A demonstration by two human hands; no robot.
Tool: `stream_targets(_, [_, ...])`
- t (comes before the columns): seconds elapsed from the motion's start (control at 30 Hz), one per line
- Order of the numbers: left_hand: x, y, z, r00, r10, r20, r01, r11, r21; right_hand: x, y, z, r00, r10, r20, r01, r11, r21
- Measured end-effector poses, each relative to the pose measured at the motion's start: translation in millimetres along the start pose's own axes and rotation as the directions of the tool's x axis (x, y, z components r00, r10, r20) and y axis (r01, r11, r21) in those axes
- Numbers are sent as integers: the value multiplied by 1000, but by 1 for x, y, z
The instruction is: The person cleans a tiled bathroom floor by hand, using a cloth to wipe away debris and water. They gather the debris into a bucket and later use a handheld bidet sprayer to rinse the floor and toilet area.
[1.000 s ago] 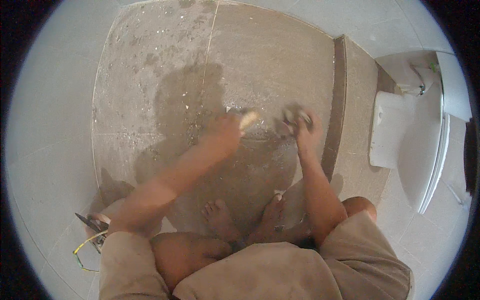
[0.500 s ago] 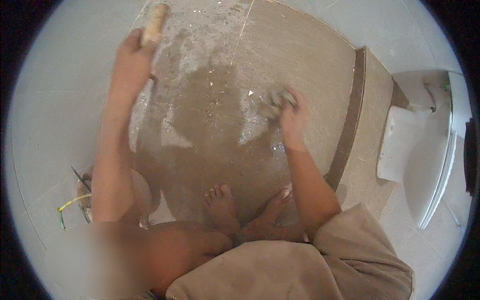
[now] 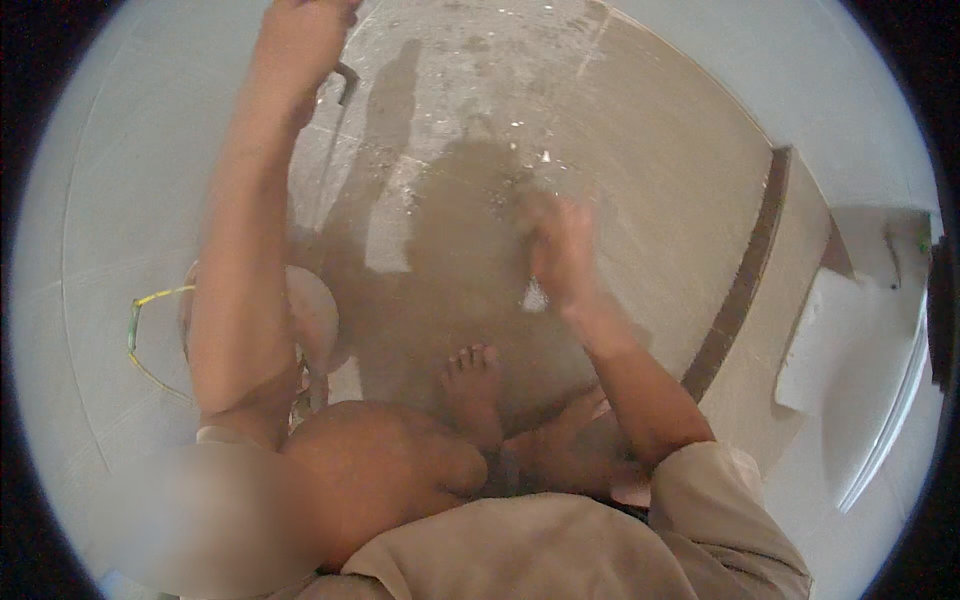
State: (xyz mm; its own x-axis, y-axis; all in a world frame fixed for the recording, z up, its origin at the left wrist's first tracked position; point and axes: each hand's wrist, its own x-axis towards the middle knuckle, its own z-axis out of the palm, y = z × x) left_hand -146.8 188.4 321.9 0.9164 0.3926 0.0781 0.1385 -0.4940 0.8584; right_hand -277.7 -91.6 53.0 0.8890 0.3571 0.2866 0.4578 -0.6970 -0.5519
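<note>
At the upper left, partly cut off by the top edge, my left hand [image 3: 305, 35] is closed around a trowel-like hand tool. Its dark bent metal neck [image 3: 346, 84] sticks out beside my wrist; the handle is mostly hidden or out of view, though the earlier frame showed it as tan and cylindrical. Over the wet tiled floor [image 3: 450, 240], my right hand [image 3: 565, 250] is low and smeared by motion. Its fingers curl downward round something brownish-grey that I cannot make out. Small white chips [image 3: 546, 157] lie on the floor beyond it.
Behind my left forearm stands a round pale bucket-like container [image 3: 315, 310], with a yellow-green wire [image 3: 150, 298] sticking out to its left. My bare foot [image 3: 470, 385] is on the floor. A dark-edged step [image 3: 755, 245] and a white toilet-like fixture [image 3: 850, 370] are at right.
My left hand has moved farther away with its tool, toward the top edge. My right hand has shifted slightly nearer to me. The view has turned, so the bucket and step sit differently.
</note>
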Motion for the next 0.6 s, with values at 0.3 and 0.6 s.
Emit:
stream_targets(0.3, [37,-58,-43,975,-136,-177,134,991,-24,96,-32,99,895,-372,245,392,919,-40])
stream_targets(0.6, [47,-66,-31,953,-99,-285,108,994,17,95,-141,174,783,-549,292,512,836,198])
